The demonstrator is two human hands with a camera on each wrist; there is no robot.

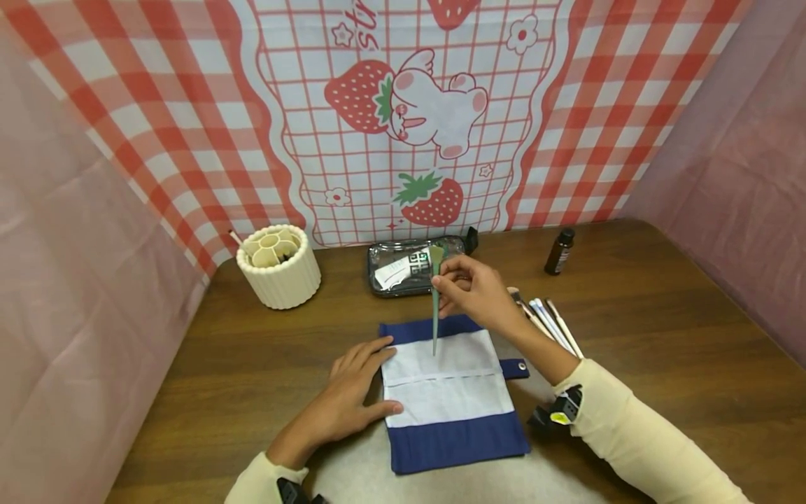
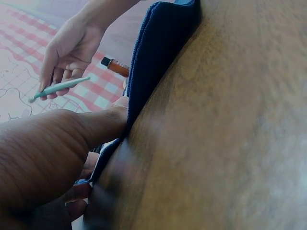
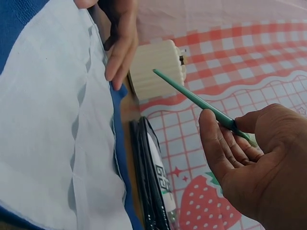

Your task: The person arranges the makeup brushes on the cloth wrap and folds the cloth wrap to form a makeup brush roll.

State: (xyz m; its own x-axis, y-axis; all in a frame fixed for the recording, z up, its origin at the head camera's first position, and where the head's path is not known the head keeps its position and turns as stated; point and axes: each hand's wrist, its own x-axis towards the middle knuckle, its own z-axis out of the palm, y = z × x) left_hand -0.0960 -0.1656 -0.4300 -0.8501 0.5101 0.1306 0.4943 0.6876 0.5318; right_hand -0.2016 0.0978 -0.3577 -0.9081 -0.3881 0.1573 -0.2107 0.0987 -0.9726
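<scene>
My right hand [image 1: 476, 292] pinches a green makeup brush [image 1: 435, 315] between thumb and fingers. The brush stands upright above the far half of a navy and white fabric brush roll [image 1: 450, 402], with its bristles up and its handle tip pointing down. In the right wrist view, the brush's tapered handle [image 3: 192, 97] sticks out past the fingertips. Along the roll's left edge, my left hand [image 1: 354, 385] rests with fingers spread and the thumb on the white cloth. A stitched seam, loose in places, crosses the white lining [image 3: 43, 105].
Several makeup brushes [image 1: 554, 322] lie right of the roll, partly behind my right forearm. A clear zip pouch [image 1: 393, 269] holding a white tube lies at the back. A cream ribbed holder [image 1: 283, 280] stands back left, and a small dark bottle [image 1: 559, 253] back right.
</scene>
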